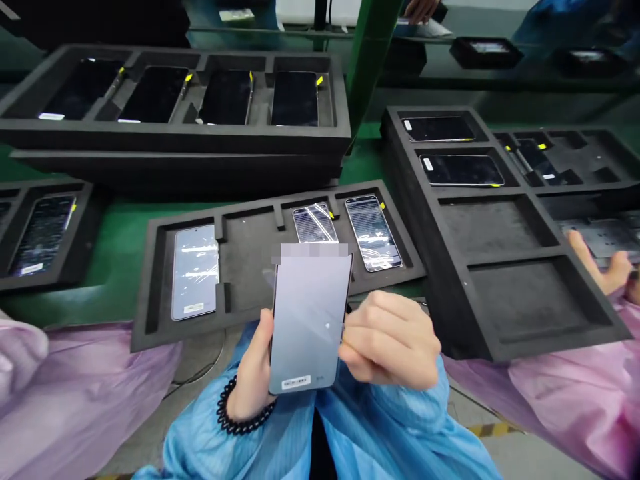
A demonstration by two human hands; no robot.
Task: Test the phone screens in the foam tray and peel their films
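A smartphone (310, 320) with a pale grey lit screen and a small white label at its lower edge is upright before me, tilted slightly. My left hand (255, 373), with a black coiled band at the wrist, grips it from the left side, and most of its fingers are hidden behind the phone. At the phone's right edge, my right hand (393, 340) is closed in a pinch; what lies between its fingertips cannot be made out. Just beyond, a black foam tray (250, 260) holds a pale-screened phone (195, 270) at left and two phones with lit screens at right.
Stacked foam trays (175, 140) with dark phones stand at the back left. A taller foam tray (500, 260) at right holds two dark phones in its far compartments. A green post (370, 60) rises behind. Co-workers in pink sleeves (575, 400) sit on both sides.
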